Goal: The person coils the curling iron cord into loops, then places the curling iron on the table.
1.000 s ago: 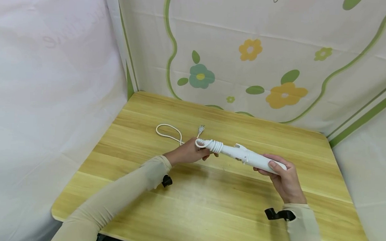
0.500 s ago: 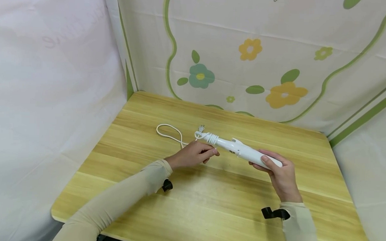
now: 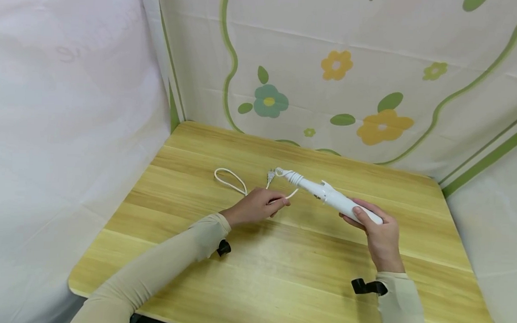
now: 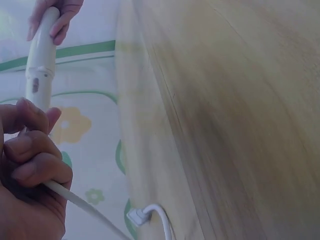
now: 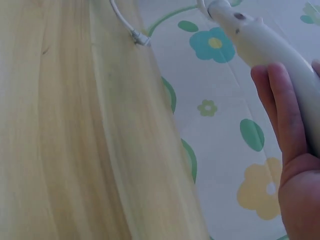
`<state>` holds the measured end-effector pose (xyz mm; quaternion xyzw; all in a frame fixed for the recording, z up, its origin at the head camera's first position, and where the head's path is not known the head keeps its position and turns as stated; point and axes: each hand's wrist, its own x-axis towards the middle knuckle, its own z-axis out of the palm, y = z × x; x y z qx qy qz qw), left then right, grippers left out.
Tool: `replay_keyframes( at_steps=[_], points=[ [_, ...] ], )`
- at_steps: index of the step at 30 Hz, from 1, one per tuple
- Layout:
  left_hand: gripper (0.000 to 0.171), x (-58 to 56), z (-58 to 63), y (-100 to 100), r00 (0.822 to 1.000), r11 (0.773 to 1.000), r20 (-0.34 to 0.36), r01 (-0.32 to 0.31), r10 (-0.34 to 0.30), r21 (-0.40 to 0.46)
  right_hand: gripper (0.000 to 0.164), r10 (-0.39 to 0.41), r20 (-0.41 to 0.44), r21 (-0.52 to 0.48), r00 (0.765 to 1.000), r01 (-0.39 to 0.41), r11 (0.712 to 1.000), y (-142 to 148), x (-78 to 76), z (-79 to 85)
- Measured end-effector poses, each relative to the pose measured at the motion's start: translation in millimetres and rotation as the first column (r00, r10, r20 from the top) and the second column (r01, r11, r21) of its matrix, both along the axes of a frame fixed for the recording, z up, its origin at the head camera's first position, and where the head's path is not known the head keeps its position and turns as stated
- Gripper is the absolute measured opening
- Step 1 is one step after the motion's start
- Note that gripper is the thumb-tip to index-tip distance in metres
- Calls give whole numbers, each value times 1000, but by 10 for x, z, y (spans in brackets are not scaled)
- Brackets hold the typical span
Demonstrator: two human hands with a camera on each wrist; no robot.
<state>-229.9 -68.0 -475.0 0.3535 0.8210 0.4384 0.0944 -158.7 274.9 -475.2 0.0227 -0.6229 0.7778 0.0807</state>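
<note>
Head view: I watch the left hand (image 3: 259,206) and the right hand (image 3: 380,232) working over a wood-patterned tabletop (image 3: 280,276).
White wand-shaped appliance (image 3: 336,200): in the air above the tabletop, slanted, its thick handle end in the right hand and its narrow end pointing to the far left.
Right-hand fingers (image 5: 287,105): clamped on the handle, the thumb lying along the other side of it.
Cord (image 4: 86,206): coiled in several turns round the narrow end, with a length running from just below those coils to the left hand.
Left-hand fingers (image 4: 40,167): curled together and clamped on the cord, which I see coming out beneath them in my left wrist feed.
Loop (image 3: 226,170): a bend of cord resting on the tabletop, just to the left of the left hand.
Plug (image 3: 271,175): on the tabletop beyond the left hand; my right wrist feed shows it apart from the appliance.
Sleeves: beige on both arms, a black fitting (image 3: 367,286) at the right wrist.
Backdrop (image 3: 305,54): pale cloth printed with flowers.
</note>
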Motion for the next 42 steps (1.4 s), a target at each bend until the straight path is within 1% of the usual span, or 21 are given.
replay_keyframes(
  at_steps=[3,5,7,9,12,14,17,20,22,25,29,32,34,36,38,40,42],
  points=[
    [28,1,-7,5,1000,1000,-14,17,-17,1,33,-74,41,-22,996,75,997,15,-8,-29],
    [26,5,-4,8,1000,1000,-20,23,-23,-2,33,-107,62,-36,992,109,993,25,-16,-49],
    [26,9,5,13,1000,1000,-22,22,-22,-3,34,-121,71,-50,990,125,991,31,-25,-69],
    [26,10,12,14,1000,1000,-23,16,-16,-10,33,-121,72,-42,990,124,991,37,-31,-88],
    [28,3,28,2,999,1000,-35,1,-2,-26,32,-79,72,4,994,79,997,51,-23,-107],
    [30,-10,45,-13,998,999,-58,-7,5,-43,33,-36,80,61,996,31,998,68,-7,-114],
    [31,-41,87,-48,995,998,-100,-30,25,-50,38,35,100,139,994,-48,989,100,19,-107],
    [30,-86,113,-87,990,997,-133,-57,51,-42,39,81,123,199,989,-104,975,123,34,-88],
    [30,-111,123,-111,987,997,-151,-64,57,-44,37,112,132,228,985,-140,963,132,36,-80],
    [31,-138,134,-132,981,996,-188,-51,37,-71,35,169,142,270,975,-203,941,133,36,-75],
    [30,-167,146,-143,971,994,-240,-25,-2,-108,36,243,166,333,956,-287,898,126,36,-69],
    [28,-186,148,-148,965,993,-261,-6,-26,-119,35,265,175,382,948,-314,869,131,47,-58],
    [26,-199,144,-155,964,992,-263,6,-38,-123,34,279,174,382,945,-325,865,143,61,-50],
    [27,-214,140,-161,968,993,-246,24,-52,-115,32,305,160,351,939,-343,871,165,78,-45],
    [27,-225,146,-163,976,994,-206,48,-68,-98,29,345,133,274,929,-369,888,194,95,-45],
    [28,-235,158,-160,986,995,-148,73,-84,-72,28,388,87,181,918,-398,900,225,109,-48],
    [30,-241,172,-149,991,993,-75,106,-109,-47,32,426,23,85,904,-426,901,243,119,-53]
  ],
)
